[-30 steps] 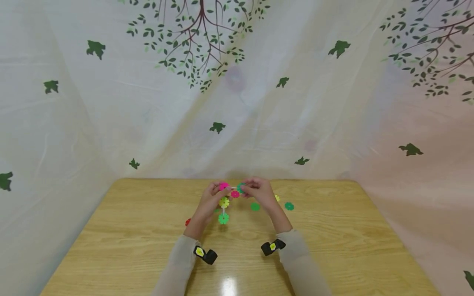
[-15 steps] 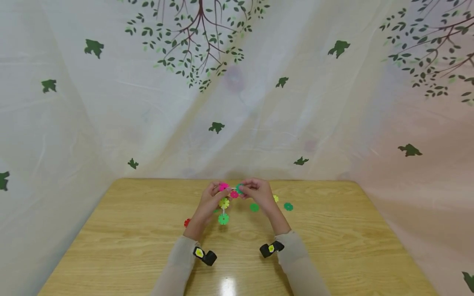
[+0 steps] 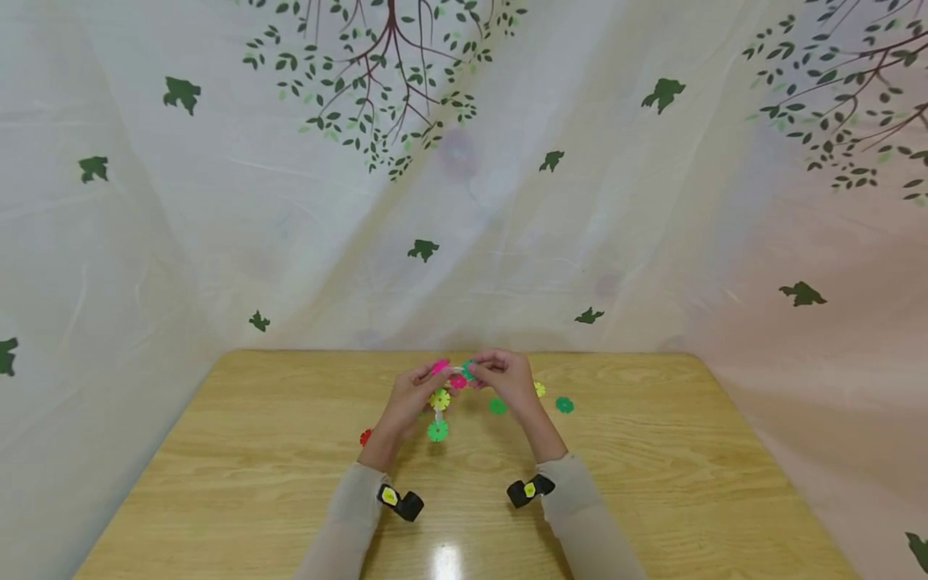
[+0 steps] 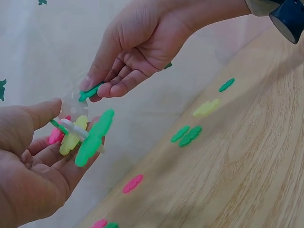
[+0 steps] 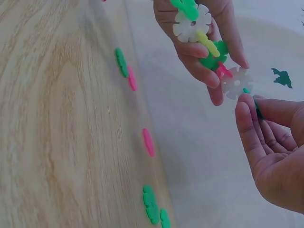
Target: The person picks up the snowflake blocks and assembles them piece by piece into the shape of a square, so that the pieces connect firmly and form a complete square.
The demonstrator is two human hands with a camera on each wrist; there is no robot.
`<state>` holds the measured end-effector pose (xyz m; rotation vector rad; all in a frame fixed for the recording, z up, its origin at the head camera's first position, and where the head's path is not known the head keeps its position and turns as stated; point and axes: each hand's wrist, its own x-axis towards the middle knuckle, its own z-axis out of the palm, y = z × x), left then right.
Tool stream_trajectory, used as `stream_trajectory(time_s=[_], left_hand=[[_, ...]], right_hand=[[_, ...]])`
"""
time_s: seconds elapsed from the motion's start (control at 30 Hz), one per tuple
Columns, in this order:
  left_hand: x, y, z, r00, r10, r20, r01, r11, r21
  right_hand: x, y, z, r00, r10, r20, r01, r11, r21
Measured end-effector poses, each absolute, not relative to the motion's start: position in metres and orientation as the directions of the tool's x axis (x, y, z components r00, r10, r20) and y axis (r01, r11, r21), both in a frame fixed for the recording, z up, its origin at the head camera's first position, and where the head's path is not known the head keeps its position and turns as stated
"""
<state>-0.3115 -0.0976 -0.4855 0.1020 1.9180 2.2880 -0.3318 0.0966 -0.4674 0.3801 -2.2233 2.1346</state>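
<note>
My left hand [image 3: 408, 403] holds a chain of interlocking snowflake discs. A pink disc [image 3: 440, 367] shows at its fingertips. Lower on the chain come a yellow disc [image 3: 440, 399], a white disc [image 5: 192, 24] and a bright green disc [image 3: 438, 431]. Thumb and fingers of my right hand [image 3: 511, 380] pinch a dark green disc [image 4: 90, 92]. That disc's edge meets a translucent white disc [image 5: 237, 83] at the chain's upper end. Whether the two are slotted together, I cannot tell. The left fingers partly cover the middle of the chain.
Loose discs lie on the wooden table [image 3: 652, 483]. To the right are a green disc [image 3: 497, 406], a yellow disc [image 3: 540, 389] and a darker green one [image 3: 565, 404]. A red disc [image 3: 366, 437] is beside the left wrist. A printed cloth [image 3: 507, 242] hangs behind the table.
The pink disc at my left fingertips has turned and now looks narrower. Both hands stay in nearly the same place, with the dark green disc still pinched.
</note>
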Motion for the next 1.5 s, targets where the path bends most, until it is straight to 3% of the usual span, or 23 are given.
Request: stream_trajectory(time_s=[0.9, 1.13, 1.27, 1.5], left_hand=[[-0.308, -0.095, -0.483, -0.987, 0.160, -0.031, -0.063, -0.196, 0.979], [-0.306, -0.097, -0.478, -0.981, 0.188, -0.053, -0.083, -0.158, 0.984], [-0.307, -0.096, -0.478, -0.982, 0.176, -0.074, -0.095, -0.114, 0.989], [-0.309, -0.099, -0.478, -0.991, 0.098, -0.093, -0.105, -0.127, 0.986]], right_hand=[[-0.328, 0.104, -0.466, -0.957, -0.205, 0.205, -0.211, 0.006, -0.977], [-0.330, 0.099, -0.465, -0.952, -0.238, 0.194, -0.215, 0.067, -0.974], [-0.331, 0.099, -0.460, -0.930, -0.320, 0.181, -0.229, 0.120, -0.966], [-0.342, 0.116, -0.449, -0.878, -0.467, 0.105, -0.294, 0.354, -0.888]])
